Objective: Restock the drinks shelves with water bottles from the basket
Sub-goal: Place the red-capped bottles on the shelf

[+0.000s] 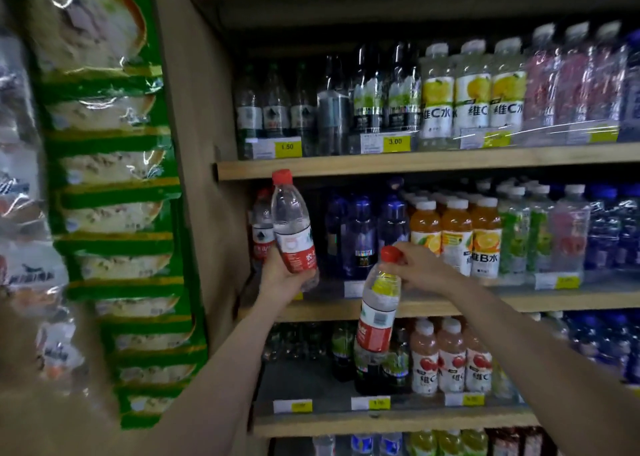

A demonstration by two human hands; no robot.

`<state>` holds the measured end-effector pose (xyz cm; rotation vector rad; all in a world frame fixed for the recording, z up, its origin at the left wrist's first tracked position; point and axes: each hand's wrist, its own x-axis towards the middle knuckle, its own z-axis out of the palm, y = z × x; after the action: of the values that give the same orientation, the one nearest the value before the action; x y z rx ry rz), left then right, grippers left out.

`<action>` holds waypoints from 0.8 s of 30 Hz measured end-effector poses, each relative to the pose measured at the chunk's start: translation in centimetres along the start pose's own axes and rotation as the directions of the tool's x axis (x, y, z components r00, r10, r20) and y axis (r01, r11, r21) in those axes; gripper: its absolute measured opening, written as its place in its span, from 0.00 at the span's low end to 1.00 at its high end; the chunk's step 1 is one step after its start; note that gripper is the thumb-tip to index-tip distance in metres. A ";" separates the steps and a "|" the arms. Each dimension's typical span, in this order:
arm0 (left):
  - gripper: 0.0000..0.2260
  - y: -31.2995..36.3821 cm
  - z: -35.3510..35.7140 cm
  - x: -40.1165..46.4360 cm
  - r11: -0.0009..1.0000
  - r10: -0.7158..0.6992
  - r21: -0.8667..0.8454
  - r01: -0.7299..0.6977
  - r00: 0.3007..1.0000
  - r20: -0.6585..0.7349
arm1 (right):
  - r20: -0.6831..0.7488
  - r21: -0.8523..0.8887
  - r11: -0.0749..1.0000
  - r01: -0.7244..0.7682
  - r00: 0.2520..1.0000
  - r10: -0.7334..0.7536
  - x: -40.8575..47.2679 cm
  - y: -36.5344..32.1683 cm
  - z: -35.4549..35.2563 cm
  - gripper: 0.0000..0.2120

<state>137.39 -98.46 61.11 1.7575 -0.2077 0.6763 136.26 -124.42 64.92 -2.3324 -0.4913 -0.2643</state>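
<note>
Two red-capped water bottles are up in front of the drinks shelves. The left-hand bottle (293,229) stands nearly upright, its top tipped slightly toward eleven o'clock, at the left end of the middle shelf (433,305). The left hand (282,275) cups it from below, fingers curled snugly round its lower body and red label. Just behind it, touching or nearly so, another red-capped bottle (261,230) already stands on that shelf.

At four o'clock from the first, the second bottle (377,310) hangs in the air before the shelf edge, its base swung toward seven o'clock. The right hand (420,270) pinches it by the neck, fingertips closed just under the cap.

Beyond the hands, dark blue bottles (360,234) fill the middle shelf, with orange juice bottles (457,234) at three o'clock from them. The upper shelf (415,163) carries clear and lemon-labelled drinks behind yellow price tags (394,141). At nine o'clock of it all, green snack packets (114,213) hang in a column along the wooden side panel (204,144).
</note>
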 end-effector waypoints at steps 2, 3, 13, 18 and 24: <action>0.31 -0.7 -0.6 2.1 0.994 0.045 0.100 -0.043 0.999 -0.019 | -0.003 0.023 1.000 -0.021 1.000 0.021 0.2 -0.4 0.4 0.13; 0.32 -1.3 -0.7 3.1 0.991 0.050 0.122 -0.047 0.998 -0.026 | -0.009 0.045 0.998 -0.034 0.999 0.034 0.3 -0.6 0.6 0.11; 0.32 -6.8 -2.2 6.6 0.963 0.061 0.264 -0.044 0.997 -0.055 | 0.005 0.088 0.995 -0.050 0.999 0.050 2.8 -1.0 2.1 0.09; 0.34 -8.4 -2.7 6.6 0.945 -0.054 0.321 0.062 0.998 -0.035 | 0.032 0.080 0.994 -0.072 0.997 0.070 3.8 -1.3 2.8 0.12; 0.37 -8.7 -3.6 7.2 0.940 -0.123 0.323 0.108 0.992 0.026 | 0.076 0.099 0.992 -0.075 0.995 0.067 4.1 -1.6 3.0 0.15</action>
<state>146.23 -91.04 58.34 2.0812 -0.0244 0.6093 139.44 -120.13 65.11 -2.2614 -0.4456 -0.1180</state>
